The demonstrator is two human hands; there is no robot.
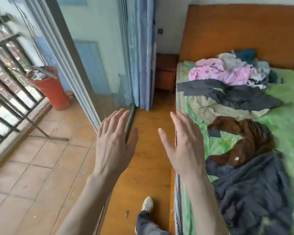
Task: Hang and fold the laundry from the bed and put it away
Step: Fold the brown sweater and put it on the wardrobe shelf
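Laundry lies on the bed with the green sheet (285, 119) at the right. A pink garment (219, 73) tops a heap near the headboard, with a dark grey garment (231, 94) over a beige one (209, 106) in front of it. Nearer me lie a brown fuzzy garment (251, 138) and a dark navy one (251, 189). My left hand (115, 141) and my right hand (183, 143) are both raised, palms down, fingers spread, holding nothing, over the wooden floor beside the bed. The right hand is at the bed's left edge.
A sliding glass door frame (71, 53) and blue curtain (144, 53) stand to the left. Beyond lie a tiled balcony (32, 158), a red bin (51, 89), a metal rack leg (41, 133) and railings. A brown nightstand (165, 73) sits by the orange headboard (236, 29).
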